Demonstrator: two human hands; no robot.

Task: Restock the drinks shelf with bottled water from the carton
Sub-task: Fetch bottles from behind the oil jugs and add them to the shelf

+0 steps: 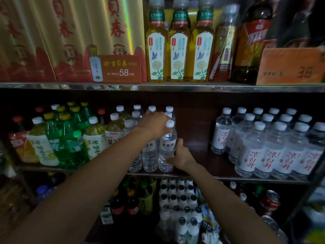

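Note:
On the middle shelf [193, 175] stands a small cluster of clear water bottles with white caps and white labels. My right hand [181, 156] grips the lower body of the front right water bottle [167, 147], which stands upright at the shelf's front. My left hand [154, 124] rests over the tops of the bottles behind it, fingers curled near the front bottle's neck. A larger group of the same water bottles [267, 148] fills the right part of the shelf. The carton is out of view.
A bare gap of shelf [195, 138] lies between the two water groups. Green and yellow drink bottles [70, 138] crowd the left. Tea bottles [179, 41] and red-gold boxes [70, 37] stand on the upper shelf. Small white bottles [177, 199] and cans [270, 199] fill the lower shelf.

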